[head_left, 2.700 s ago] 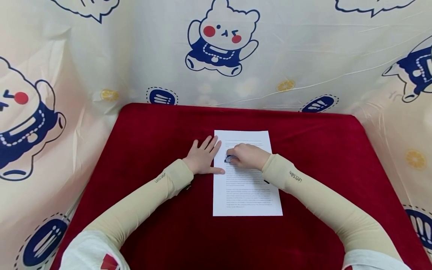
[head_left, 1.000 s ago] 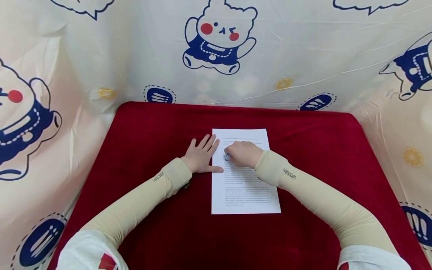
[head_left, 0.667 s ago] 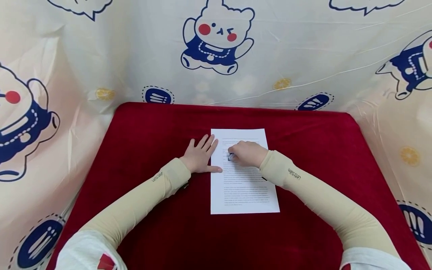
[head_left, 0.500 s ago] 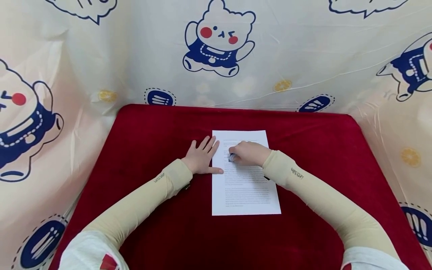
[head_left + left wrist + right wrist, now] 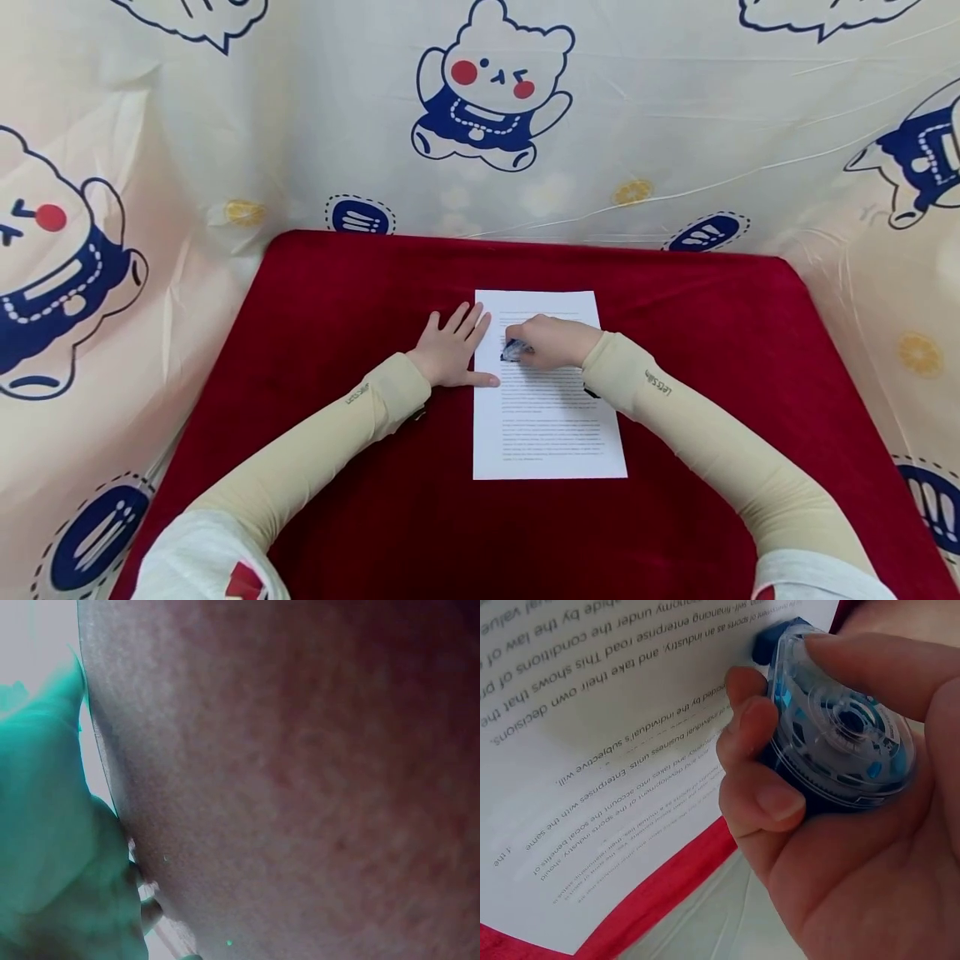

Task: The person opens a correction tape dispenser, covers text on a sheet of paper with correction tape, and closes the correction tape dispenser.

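A printed sheet of paper lies on the red cloth. My left hand rests flat with fingers spread, thumb and fingertips over the sheet's left edge. My right hand holds a correction tape dispenser over the upper left of the text. In the right wrist view the correction tape has a clear round case with blue parts, gripped between thumb and curled fingers. Its blue tip is right at the printed lines. The left wrist view is mostly filled by a blurred close surface beside the greenish-looking hand.
The red cloth covers the whole table, spreading around the sheet on all sides. White curtains printed with cartoon bears enclose the table at the back and both sides. Beige sleeves cover both forearms.
My right hand has shifted slightly right, then a little back left, with the correction tape, and more of its case now shows. The left hand and sheet stay in place; the view sways slightly.
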`<action>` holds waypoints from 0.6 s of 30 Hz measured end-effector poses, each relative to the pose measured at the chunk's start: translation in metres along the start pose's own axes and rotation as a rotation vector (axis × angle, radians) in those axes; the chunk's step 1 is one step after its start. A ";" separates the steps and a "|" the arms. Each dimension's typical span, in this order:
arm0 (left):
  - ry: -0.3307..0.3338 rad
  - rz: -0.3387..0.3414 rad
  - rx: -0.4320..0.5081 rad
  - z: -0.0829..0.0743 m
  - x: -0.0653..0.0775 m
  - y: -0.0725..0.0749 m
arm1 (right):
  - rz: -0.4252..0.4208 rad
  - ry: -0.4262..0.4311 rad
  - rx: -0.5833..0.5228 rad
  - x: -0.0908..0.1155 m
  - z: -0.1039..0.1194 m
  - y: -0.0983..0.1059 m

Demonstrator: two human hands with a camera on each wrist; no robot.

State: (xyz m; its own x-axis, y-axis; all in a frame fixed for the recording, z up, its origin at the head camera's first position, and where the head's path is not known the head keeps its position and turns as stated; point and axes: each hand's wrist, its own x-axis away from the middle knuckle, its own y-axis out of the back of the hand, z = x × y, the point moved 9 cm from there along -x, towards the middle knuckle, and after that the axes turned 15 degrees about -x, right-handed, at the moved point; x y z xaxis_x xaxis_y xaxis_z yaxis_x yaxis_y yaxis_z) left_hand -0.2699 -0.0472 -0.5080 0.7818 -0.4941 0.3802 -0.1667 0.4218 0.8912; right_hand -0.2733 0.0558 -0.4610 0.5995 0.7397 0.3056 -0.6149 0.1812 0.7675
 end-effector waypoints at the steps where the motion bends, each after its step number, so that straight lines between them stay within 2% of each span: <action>1: -0.001 -0.001 0.002 0.000 0.000 0.000 | 0.001 -0.004 0.002 0.000 0.000 0.000; 6: -0.001 0.004 0.002 -0.002 -0.001 -0.001 | -0.010 0.004 0.014 0.001 0.003 0.000; 11: -0.004 0.008 0.001 -0.002 -0.001 -0.001 | -0.059 0.033 0.096 -0.001 0.011 -0.002; 18: 0.005 0.006 -0.004 -0.001 -0.001 0.000 | -0.095 -0.021 0.195 0.001 0.017 -0.002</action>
State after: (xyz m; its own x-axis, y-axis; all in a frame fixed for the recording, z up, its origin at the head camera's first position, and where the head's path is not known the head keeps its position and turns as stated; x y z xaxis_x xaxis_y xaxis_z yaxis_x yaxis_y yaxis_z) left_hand -0.2704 -0.0458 -0.5085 0.7836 -0.4879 0.3846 -0.1693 0.4279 0.8878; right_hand -0.2633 0.0451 -0.4528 0.6620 0.7110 0.2372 -0.4456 0.1188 0.8873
